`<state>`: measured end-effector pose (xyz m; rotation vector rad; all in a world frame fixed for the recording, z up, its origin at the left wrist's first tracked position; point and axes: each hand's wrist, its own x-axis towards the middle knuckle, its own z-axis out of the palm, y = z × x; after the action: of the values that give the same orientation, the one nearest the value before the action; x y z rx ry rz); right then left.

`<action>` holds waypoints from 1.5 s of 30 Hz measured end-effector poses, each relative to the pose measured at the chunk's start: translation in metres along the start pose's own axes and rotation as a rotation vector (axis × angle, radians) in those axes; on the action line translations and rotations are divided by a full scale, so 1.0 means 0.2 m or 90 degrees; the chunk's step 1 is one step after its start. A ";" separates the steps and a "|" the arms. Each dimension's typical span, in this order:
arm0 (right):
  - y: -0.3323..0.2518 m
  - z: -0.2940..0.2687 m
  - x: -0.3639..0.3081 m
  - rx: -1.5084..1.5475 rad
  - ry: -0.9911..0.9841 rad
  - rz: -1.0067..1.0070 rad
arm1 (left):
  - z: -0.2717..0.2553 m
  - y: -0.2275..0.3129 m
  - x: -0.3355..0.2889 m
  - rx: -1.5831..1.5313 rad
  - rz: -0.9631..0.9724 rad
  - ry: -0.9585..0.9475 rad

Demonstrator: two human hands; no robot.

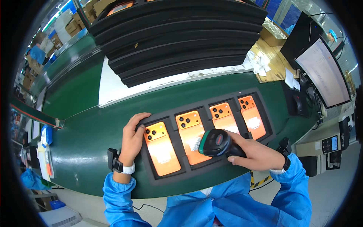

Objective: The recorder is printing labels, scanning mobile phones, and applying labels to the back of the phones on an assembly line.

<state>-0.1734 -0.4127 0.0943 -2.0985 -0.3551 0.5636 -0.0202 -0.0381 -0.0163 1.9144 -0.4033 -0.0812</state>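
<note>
A black foam tray (172, 149) lies on the green bench with several orange phones in its cutouts, camera lenses facing up. My left hand (133, 137) grips the tray's left edge near its far corner, thumb over the rim, beside the leftmost phone (162, 149). In my right hand (257, 151) is a black and green barcode scanner (216, 143), fingers wrapped round its handle. Its head hangs over the second phone (188, 130), facing a small white label on it. The scanner and hand partly cover the third phone (225, 119). On the right lies the fourth phone (254, 123), uncovered.
A tall stack of black foam trays (181, 41) stands on a white board (113, 92) at the back. To the right are a monitor (325, 72), a mouse (299, 104) and a grey label printer (321, 145). Cardboard boxes (75, 24) fill the far left.
</note>
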 end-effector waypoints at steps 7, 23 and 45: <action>-0.11 0.02 0.12 0.006 -0.067 0.047 | -0.01 0.01 0.00 0.047 0.011 -0.012; -0.13 0.01 0.15 0.190 0.023 0.123 | -0.07 -0.01 -0.02 0.178 0.158 0.017; 1.34 -0.84 -0.23 -0.322 0.723 0.011 | -0.12 -0.07 0.01 0.096 0.079 0.073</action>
<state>-0.1157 -0.6978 -0.0357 -2.5178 0.2090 -0.8122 -0.0083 -0.0122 -0.0199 2.0264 -0.4596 0.1442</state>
